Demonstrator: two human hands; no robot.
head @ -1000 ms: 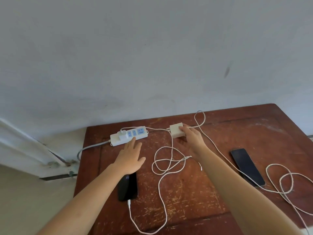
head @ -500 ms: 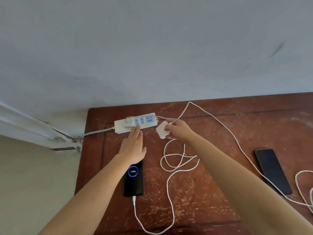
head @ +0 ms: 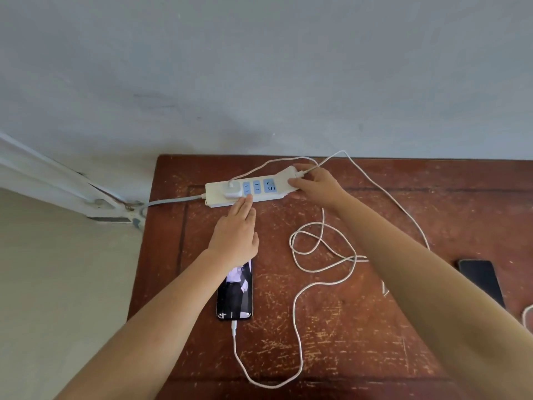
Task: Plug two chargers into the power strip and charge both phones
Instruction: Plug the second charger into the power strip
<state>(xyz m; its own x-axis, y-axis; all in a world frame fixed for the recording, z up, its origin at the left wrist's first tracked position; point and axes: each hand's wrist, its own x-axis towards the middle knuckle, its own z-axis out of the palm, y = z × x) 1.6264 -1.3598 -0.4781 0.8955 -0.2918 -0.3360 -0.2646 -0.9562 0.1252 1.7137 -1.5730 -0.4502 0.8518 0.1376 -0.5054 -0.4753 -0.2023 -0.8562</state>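
A white power strip lies at the back of the wooden table. One small white charger sits plugged into its left socket. Its cable loops over the table to a phone with a lit screen. My left hand lies flat, fingertips pressing the strip's front edge. My right hand holds a second white charger at the strip's right end, over the sockets there. Its cable trails off to the right. A second phone, screen dark, lies at the right, partly behind my forearm.
The table stands against a pale wall. The strip's grey lead runs left off the table to a white frame by the floor. A loop of white cable shows at the right edge.
My right hand has carried the second charger from beside the strip up onto its right end. My left fingers stay on the strip. The near phone's screen changed from a charging ring to a picture.
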